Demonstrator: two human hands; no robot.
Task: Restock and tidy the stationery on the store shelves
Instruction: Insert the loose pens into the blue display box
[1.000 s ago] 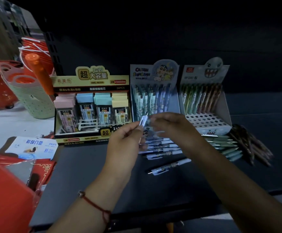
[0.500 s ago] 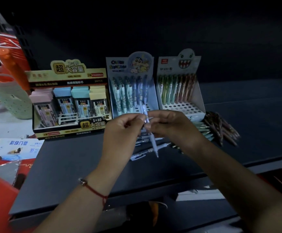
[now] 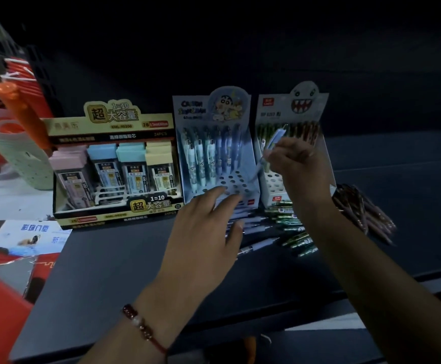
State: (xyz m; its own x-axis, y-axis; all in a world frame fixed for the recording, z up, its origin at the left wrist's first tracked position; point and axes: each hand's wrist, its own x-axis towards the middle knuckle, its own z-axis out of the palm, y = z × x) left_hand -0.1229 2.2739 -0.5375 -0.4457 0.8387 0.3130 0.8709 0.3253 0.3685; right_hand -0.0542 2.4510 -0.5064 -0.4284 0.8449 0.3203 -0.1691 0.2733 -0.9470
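Fingers of the right hand (image 3: pixel 296 164) pinch a blue pen (image 3: pixel 271 143) mid-barrel, tip angled toward the perforated blue display box (image 3: pixel 214 153). The left hand (image 3: pixel 208 232), fingers spread and relaxed, reaches over loose pens (image 3: pixel 256 224) on the shelf (image 3: pixel 124 258). The pen looks light, stiff and slick; a mid-barrel hold seems steadiest.

It was a shop: a dark shelf (image 3: pixel 109 271) carried retail display boxes of pens (image 3: pixel 214 158) and pencil leads (image 3: pixel 114 164), while stacked plastic baskets (image 3: pixel 17 153) stood far left.
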